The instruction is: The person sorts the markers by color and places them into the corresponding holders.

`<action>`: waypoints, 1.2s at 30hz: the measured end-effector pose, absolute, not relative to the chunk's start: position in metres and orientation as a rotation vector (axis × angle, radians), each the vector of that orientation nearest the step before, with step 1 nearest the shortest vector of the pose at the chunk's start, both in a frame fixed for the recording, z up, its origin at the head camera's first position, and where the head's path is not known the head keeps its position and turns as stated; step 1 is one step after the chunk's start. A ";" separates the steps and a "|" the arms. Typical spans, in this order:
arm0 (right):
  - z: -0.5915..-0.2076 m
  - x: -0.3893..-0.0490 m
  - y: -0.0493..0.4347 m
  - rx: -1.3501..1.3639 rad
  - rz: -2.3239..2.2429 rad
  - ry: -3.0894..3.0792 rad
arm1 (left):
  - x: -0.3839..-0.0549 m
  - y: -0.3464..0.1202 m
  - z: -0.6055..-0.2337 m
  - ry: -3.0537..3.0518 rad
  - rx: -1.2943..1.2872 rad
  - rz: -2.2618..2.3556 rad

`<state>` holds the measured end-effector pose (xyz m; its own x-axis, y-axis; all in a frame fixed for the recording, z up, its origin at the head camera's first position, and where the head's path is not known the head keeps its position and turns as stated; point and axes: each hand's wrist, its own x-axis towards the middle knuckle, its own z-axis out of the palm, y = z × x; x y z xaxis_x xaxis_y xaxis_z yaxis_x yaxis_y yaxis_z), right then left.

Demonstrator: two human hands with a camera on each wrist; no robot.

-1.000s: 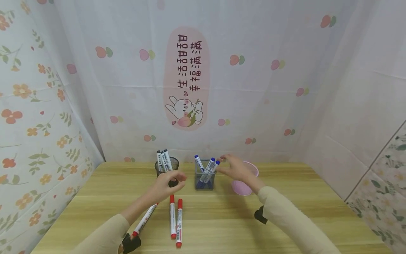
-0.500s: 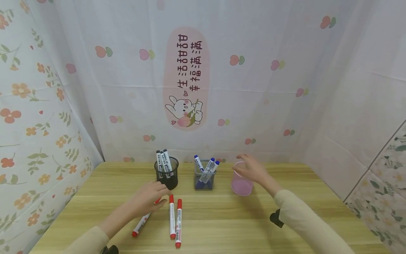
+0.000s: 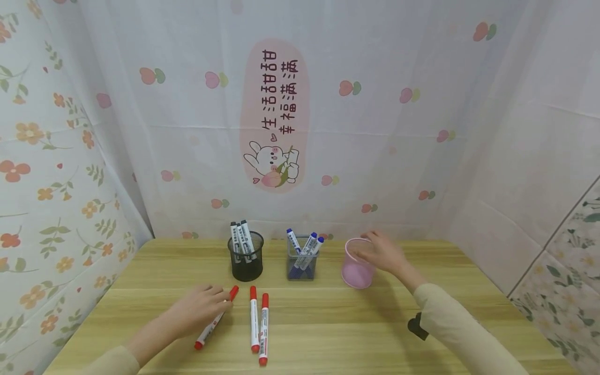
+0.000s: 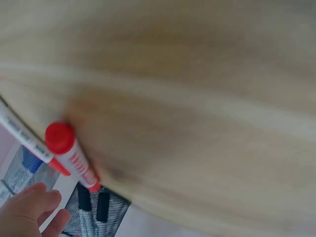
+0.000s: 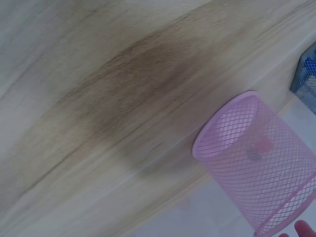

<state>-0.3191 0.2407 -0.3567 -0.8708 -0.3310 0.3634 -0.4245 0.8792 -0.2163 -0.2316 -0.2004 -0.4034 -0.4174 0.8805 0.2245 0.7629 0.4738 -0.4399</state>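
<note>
My left hand (image 3: 199, 307) is over the leftmost red marker (image 3: 210, 329), with relaxed fingers that cover part of its barrel. In the left wrist view, the fingertips (image 4: 49, 200) stand a little apart from a white-barrelled marker with red ends (image 4: 74, 158). Two more red markers (image 3: 254, 320) (image 3: 264, 328) lie side by side to the right of that hand. My right hand (image 3: 384, 254) is at the pink mesh pen cup (image 3: 357, 275), its fingers loosely bent over the rim. The right wrist view catches only fingertips (image 5: 303, 228), right at the cup's rim.
A black round mesh pen cup (image 3: 247, 270) with several black-capped markers stands at the back left. Between it and the pink cup is a square mesh holder (image 3: 301, 273) with blue-capped markers. A patterned curtain (image 3: 398, 172) hangs behind the wooden table (image 3: 328, 333).
My left hand has moved left and toward me, from before the black cup to the leftmost red marker. My right hand has shifted right, from beside the square holder to the pink cup's rim.
</note>
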 end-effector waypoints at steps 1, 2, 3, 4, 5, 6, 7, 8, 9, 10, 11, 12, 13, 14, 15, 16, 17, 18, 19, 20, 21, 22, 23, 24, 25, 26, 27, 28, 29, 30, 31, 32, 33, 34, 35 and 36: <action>-0.358 -0.320 0.242 0.558 0.410 -2.738 | -0.231 -0.201 -0.405 -2.313 -1.370 0.393; -0.358 -0.320 0.243 0.556 0.402 -2.744 | -0.230 -0.202 -0.406 -2.317 -1.369 0.402; -0.358 -0.320 0.244 0.552 0.401 -2.751 | -0.230 -0.203 -0.408 -2.313 -1.369 0.398; -0.359 -0.320 0.244 0.545 0.405 -2.760 | -0.229 -0.203 -0.409 -2.313 -1.371 0.395; -0.359 -0.320 0.245 0.539 0.409 -2.770 | -0.229 -0.203 -0.410 -2.314 -1.375 0.398; -0.360 -0.320 0.246 0.536 0.412 -2.778 | -0.229 -0.203 -0.410 -2.323 -1.378 0.410; -0.359 -0.319 0.247 0.533 0.418 -2.787 | -0.229 -0.202 -0.411 -2.330 -1.378 0.421; -0.359 -0.318 0.247 0.527 0.428 -2.794 | -0.229 -0.202 -0.412 -2.339 -1.381 0.428; -0.359 -0.317 0.248 0.525 0.436 -2.798 | -0.228 -0.202 -0.413 -2.348 -1.381 0.445; -0.359 -0.317 0.249 0.525 0.436 -2.803 | -0.228 -0.201 -0.413 -2.358 -1.385 0.458; -0.358 -0.316 0.249 0.526 0.435 -2.806 | -0.227 -0.200 -0.414 -2.362 -1.389 0.471; -0.358 -0.316 0.249 0.522 0.434 -2.808 | -0.227 -0.199 -0.414 -2.358 -1.393 0.468; -0.358 -0.315 0.250 0.522 0.432 -2.810 | -0.227 -0.199 -0.415 -2.344 -1.400 0.455; -0.358 -0.314 0.250 0.521 0.429 -2.813 | -0.227 -0.198 -0.416 -2.321 -1.409 0.448; -0.358 -0.314 0.250 0.526 0.425 -2.815 | -0.228 -0.198 -0.418 -2.293 -1.420 0.440; -0.357 -0.313 0.251 0.525 0.422 -2.817 | -0.228 -0.197 -0.419 -2.264 -1.433 0.428; -0.357 -0.313 0.251 0.524 0.415 -2.820 | -0.228 -0.197 -0.421 -2.240 -1.447 0.421; -0.357 -0.313 0.251 0.524 0.411 -2.824 | -0.228 -0.196 -0.422 -2.218 -1.460 0.414; -0.357 -0.312 0.251 0.530 0.407 -2.828 | -0.228 -0.196 -0.423 -2.203 -1.470 0.415; -0.357 -0.312 0.252 0.532 0.404 -2.832 | -0.228 -0.195 -0.424 -2.200 -1.480 0.416; -0.357 -0.312 0.252 0.532 0.403 -2.837 | -0.228 -0.195 -0.424 -2.204 -1.489 0.411; -0.357 -0.312 0.252 0.530 0.402 -2.844 | -0.227 -0.195 -0.424 -2.214 -1.495 0.404; -0.357 -0.311 0.252 0.529 0.401 -2.850 | -0.227 -0.196 -0.424 -2.222 -1.497 0.392; -0.357 -0.311 0.252 0.527 0.405 -2.854 | -0.226 -0.197 -0.423 -2.231 -1.491 0.381; -0.357 -0.311 0.252 0.524 0.408 -2.857 | -0.226 -0.198 -0.422 -2.240 -1.485 0.364; -0.357 -0.311 0.252 0.521 0.409 -2.858 | -0.226 -0.200 -0.422 -2.243 -1.478 0.353; -0.357 -0.311 0.252 0.522 0.407 -2.857 | -0.226 -0.203 -0.421 -2.250 -1.466 0.354; -0.358 -0.311 0.252 0.525 0.407 -2.853 | -0.227 -0.206 -0.420 -2.257 -1.453 0.356; -0.358 -0.312 0.253 0.529 0.407 -2.848 | -0.227 -0.209 -0.420 -2.260 -1.440 0.371; -0.358 -0.312 0.253 0.531 0.408 -2.844 | -0.228 -0.212 -0.420 -2.263 -1.431 0.388; -0.358 -0.312 0.253 0.534 0.408 -2.839 | -0.229 -0.215 -0.421 -2.263 -1.426 0.404; -0.358 -0.312 0.254 0.537 0.406 -2.835 | -0.229 -0.218 -0.421 -2.262 -1.424 0.431; -0.358 -0.312 0.254 0.538 0.406 -2.833 | -0.230 -0.220 -0.422 -2.255 -1.428 0.449; -0.359 -0.312 0.254 0.536 0.411 -2.834 | -0.230 -0.222 -0.423 -2.240 -1.436 0.461; -0.359 -0.311 0.254 0.533 0.413 -2.836 | -0.231 -0.222 -0.424 -2.224 -1.447 0.472; -0.359 -0.311 0.254 0.530 0.412 -2.839 | -0.231 -0.223 -0.425 -2.213 -1.461 0.471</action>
<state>-0.3113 0.2545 -0.3590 -0.9096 -0.3179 0.2676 -0.3808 0.8954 -0.2306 -0.2306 -0.2227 -0.4254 -0.3418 0.9232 0.1756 0.7715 0.3824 -0.5085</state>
